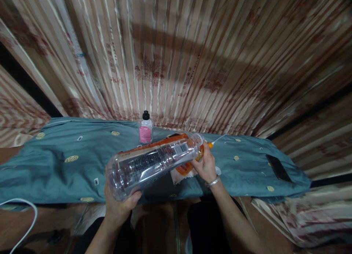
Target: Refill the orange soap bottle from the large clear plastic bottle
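Note:
A large clear plastic bottle (154, 164) with an orange-and-cream printed label and a barcode is held tilted over the cloth, its neck up and to the right. My left hand (119, 206) wraps round its base, thumb along the near side. At the neck, my right hand (206, 164) is closed with its fingers round the mouth end; some fingers are hidden. Just behind that hand show a small orange tip (210, 145) and a thin pale stick. Partly covered by the bottle lies an orange-and-white packet (185, 171). A small round clear piece (218, 170) rests beside my right wrist.
A small bottle with a pink label and black cap (145, 129) stands at the back. On the right of the teal cloth (88, 140) lies a dark phone (278, 168). Striped curtains (176, 63) hang close behind. A white cable (34, 213) loops at lower left.

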A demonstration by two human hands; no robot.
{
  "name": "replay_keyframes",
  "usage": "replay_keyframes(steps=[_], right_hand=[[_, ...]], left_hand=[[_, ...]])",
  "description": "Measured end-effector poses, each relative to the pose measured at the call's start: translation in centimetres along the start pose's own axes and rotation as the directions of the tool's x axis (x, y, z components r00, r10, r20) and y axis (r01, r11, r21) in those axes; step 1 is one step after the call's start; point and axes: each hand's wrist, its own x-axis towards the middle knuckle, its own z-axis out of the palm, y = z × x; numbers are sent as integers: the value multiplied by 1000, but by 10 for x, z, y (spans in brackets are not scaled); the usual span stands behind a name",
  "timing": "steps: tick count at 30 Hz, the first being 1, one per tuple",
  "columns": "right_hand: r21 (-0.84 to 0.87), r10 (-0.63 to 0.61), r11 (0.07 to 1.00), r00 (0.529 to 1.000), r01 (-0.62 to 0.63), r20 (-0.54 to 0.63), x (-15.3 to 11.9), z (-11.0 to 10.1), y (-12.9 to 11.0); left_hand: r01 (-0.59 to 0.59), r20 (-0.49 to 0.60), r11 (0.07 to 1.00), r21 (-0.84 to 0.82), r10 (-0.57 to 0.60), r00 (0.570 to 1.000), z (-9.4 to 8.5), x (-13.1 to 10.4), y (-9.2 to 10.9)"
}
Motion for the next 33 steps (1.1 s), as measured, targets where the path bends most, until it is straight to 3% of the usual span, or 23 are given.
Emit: replay_keyframes(steps=[7, 33], right_hand=[[6, 4, 1000, 1000, -4, 11, 0, -1, 1], [15, 4, 1000, 1000, -4, 10, 0, -1, 0]], left_hand=[[-18, -1, 1000, 1, 18, 1000, -3, 0, -10], [-28, 9, 999, 36, 28, 1000, -3, 1, -3]])
